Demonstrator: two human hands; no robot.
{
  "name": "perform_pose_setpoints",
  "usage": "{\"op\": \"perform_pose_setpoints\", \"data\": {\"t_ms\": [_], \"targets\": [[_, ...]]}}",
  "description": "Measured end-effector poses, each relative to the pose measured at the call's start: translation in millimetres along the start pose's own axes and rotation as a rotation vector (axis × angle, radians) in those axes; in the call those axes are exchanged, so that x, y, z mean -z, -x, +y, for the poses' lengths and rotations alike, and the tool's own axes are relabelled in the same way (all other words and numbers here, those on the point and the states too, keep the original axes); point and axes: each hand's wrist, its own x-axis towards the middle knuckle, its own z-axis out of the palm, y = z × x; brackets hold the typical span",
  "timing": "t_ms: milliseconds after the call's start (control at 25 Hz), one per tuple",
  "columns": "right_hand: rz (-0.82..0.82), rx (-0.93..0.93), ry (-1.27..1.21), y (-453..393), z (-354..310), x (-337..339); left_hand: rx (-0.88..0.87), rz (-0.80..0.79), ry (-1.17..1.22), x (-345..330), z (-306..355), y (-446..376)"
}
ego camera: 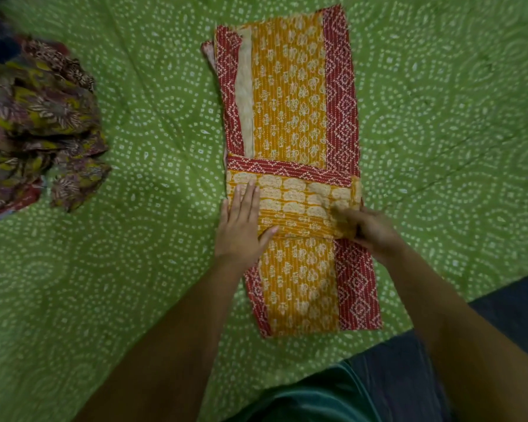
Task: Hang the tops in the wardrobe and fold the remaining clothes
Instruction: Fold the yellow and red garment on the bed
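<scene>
A yellow-orange printed garment with red patterned borders (290, 95) lies lengthwise as a narrow strip on the green bedsheet (153, 123). A folded flap of it crosses the strip near the middle. My left hand (241, 220) lies flat with straight fingers on the flap's left end. My right hand (366, 229) is blurred at the flap's right edge, its fingers curled on the cloth.
A crumpled heap of dark floral clothes (40, 123) sits at the left of the bed. The bed's edge runs along the lower right, with dark floor (512, 303) beyond and my green clothing (326, 397) at the bottom.
</scene>
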Motion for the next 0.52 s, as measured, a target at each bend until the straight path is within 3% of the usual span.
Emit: {"op": "perform_pose_setpoints", "data": {"t_ms": [240,360,440,520], "targets": [[0.154,0.069,0.277,-12,9,4,-0.079,0.041,0.000,-5,-4,-4],[0.032,0.033,0.110,-12,2,0,-0.134,0.055,-0.017,-4,-8,-4],[-0.069,0.113,-0.012,-16,-11,1,-0.153,0.053,-0.038,-4,-10,-4],[0.007,0.215,-0.097,-26,-21,1,-0.150,0.053,-0.061,-5,-10,-4]]}}
